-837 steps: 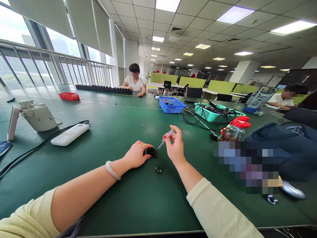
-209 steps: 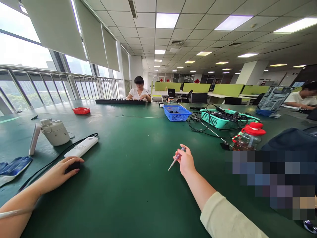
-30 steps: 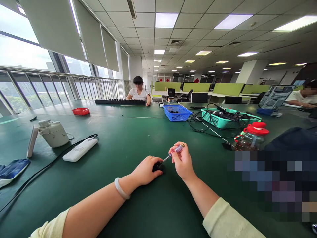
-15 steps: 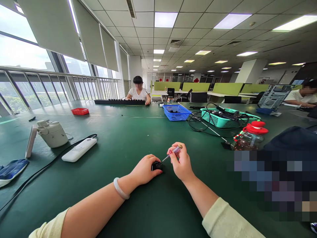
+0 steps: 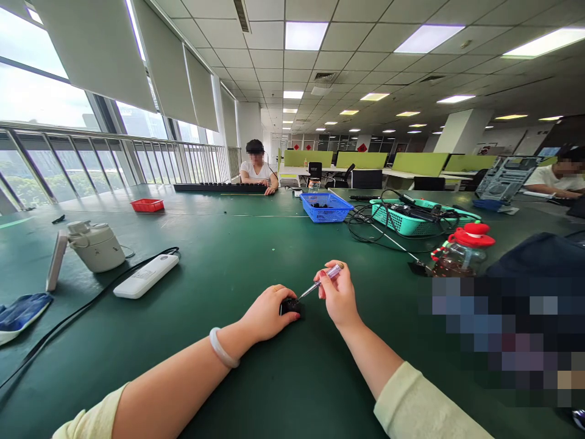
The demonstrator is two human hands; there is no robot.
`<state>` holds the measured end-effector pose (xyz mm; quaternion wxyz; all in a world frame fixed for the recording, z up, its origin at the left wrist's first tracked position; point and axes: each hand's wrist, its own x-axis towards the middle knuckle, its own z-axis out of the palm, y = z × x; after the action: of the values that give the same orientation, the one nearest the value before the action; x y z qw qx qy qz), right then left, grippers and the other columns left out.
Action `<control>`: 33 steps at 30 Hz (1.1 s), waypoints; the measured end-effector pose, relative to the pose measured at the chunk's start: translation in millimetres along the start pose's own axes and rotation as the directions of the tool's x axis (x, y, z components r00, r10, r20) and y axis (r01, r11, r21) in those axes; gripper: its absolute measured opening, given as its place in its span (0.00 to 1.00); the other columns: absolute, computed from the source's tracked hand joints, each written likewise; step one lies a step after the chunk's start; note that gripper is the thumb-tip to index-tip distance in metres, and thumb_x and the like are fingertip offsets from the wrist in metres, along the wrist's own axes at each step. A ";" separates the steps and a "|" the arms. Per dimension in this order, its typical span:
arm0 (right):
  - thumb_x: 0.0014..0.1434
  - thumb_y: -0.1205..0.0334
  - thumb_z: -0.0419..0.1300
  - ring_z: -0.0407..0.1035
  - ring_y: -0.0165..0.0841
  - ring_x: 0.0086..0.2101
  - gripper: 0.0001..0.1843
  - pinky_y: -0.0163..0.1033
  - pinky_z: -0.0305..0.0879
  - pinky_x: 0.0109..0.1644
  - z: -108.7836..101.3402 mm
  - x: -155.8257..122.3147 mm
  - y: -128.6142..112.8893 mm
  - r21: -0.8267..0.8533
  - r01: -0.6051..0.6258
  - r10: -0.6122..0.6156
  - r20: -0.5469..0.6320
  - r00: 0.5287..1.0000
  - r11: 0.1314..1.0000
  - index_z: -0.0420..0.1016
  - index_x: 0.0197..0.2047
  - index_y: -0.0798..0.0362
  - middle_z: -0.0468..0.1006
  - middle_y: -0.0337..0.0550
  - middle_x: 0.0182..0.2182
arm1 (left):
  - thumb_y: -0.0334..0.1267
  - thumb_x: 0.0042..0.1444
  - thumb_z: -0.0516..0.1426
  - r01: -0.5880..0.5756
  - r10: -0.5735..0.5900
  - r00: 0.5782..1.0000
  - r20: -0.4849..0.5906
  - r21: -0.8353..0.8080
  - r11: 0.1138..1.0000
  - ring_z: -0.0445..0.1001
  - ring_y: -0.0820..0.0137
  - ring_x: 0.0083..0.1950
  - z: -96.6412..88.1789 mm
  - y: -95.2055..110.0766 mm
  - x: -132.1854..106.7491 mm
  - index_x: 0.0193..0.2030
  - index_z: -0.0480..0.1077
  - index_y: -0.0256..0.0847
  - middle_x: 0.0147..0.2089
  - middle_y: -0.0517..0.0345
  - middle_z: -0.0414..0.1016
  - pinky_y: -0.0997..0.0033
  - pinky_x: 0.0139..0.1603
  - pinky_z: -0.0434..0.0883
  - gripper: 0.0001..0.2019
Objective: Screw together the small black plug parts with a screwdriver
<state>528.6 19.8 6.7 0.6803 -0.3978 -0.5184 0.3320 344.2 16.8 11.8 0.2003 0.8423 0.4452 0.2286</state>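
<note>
My left hand (image 5: 270,312) is closed around a small black part (image 5: 291,306), holding it down on the green table (image 5: 256,250). What kind of part it is cannot be made out, as my fingers cover much of it. In my right hand (image 5: 338,299) is a screwdriver (image 5: 322,280) with a clear purplish handle, pinched between thumb and fingers. Its thin shaft slants down to the left, and the tip meets the top of the black part.
A white power strip (image 5: 147,276) with a black cable and a pale flask (image 5: 97,247) lie left. Beyond are red (image 5: 147,205), blue (image 5: 325,208) and teal baskets (image 5: 402,221), the teal one full of cables. A red-lidded jar (image 5: 464,250) stands right. A person (image 5: 256,171) sits opposite.
My right hand has shifted slightly to the right and the screwdriver leans lower, its tip staying at the black part. The left hand keeps still. The person opposite has moved their hands.
</note>
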 end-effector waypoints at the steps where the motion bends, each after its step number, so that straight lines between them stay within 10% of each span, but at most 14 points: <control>1: 0.58 0.52 0.60 0.60 0.24 0.17 0.14 0.33 0.59 0.21 -0.4 1.2 1.7 0.007 -0.008 0.008 -0.012 1.000 1.000 0.60 0.41 0.47 0.72 0.32 0.26 | 0.42 0.52 0.63 -0.002 0.002 1.000 -0.001 0.001 1.000 0.72 0.60 0.52 0.1 -0.1 -0.1 0.47 0.73 0.43 0.48 0.53 0.75 0.58 0.57 0.69 0.15; 33: 0.56 0.53 0.61 0.62 0.26 0.17 0.24 0.34 0.63 0.21 0.0 0.3 0.6 -0.081 -0.004 -0.001 -0.063 0.998 0.997 0.57 0.52 0.47 0.73 0.32 0.28 | 0.41 0.52 0.63 -0.021 0.021 1.000 -0.017 -0.001 1.000 0.73 0.61 0.51 1.3 -1.3 0.2 0.45 0.74 0.44 0.47 0.55 0.76 0.59 0.55 0.70 0.13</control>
<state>528.6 20.4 6.3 0.6793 -0.4357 -0.5095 0.2987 344.1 17.4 10.1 0.1945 0.8449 0.4377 0.2381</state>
